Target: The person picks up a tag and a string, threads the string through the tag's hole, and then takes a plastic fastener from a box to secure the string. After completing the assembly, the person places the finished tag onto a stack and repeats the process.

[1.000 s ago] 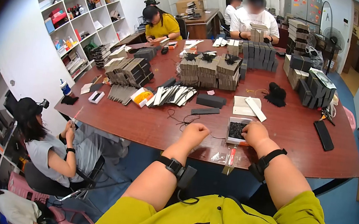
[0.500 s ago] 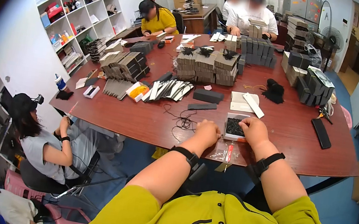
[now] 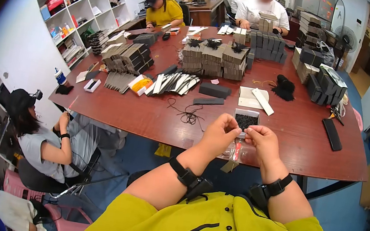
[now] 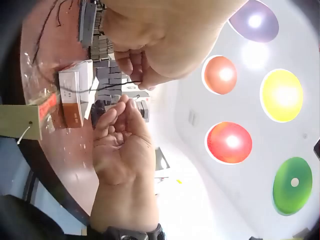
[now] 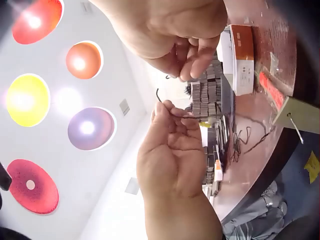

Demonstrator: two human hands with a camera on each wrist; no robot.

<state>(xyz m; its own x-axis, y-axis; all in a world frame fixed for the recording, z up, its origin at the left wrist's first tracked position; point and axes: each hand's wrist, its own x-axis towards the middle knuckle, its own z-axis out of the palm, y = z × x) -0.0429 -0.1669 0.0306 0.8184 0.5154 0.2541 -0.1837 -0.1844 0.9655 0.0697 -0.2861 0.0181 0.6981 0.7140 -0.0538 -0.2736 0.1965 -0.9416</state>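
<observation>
Over the near edge of a white box (image 3: 254,113) of small black pieces (image 3: 245,120), the two hands face each other, fingertips close together. My left hand (image 3: 218,133) pinches a thin black cord (image 5: 186,117) between thumb and forefinger; its short free end curves up past the fingertips in the right wrist view. The rest of the cord trails down to a loose tangle on the table. My right hand (image 3: 265,145) has thumb and finger pinched together at a tiny dark curved piece (image 5: 168,77), mostly hidden by the fingers.
A clear plastic bag with a red strip (image 3: 237,150) and a tag (image 3: 230,166) lie at the table edge. Beyond stand grey stacks (image 3: 213,62), fanned white strips (image 3: 175,85), an open booklet (image 3: 248,96) and a black case (image 3: 332,134). Other people sit around.
My left hand has come right and up to the box, now with the cord in its fingers. The right hand has left the black pieces and drawn back towards the body.
</observation>
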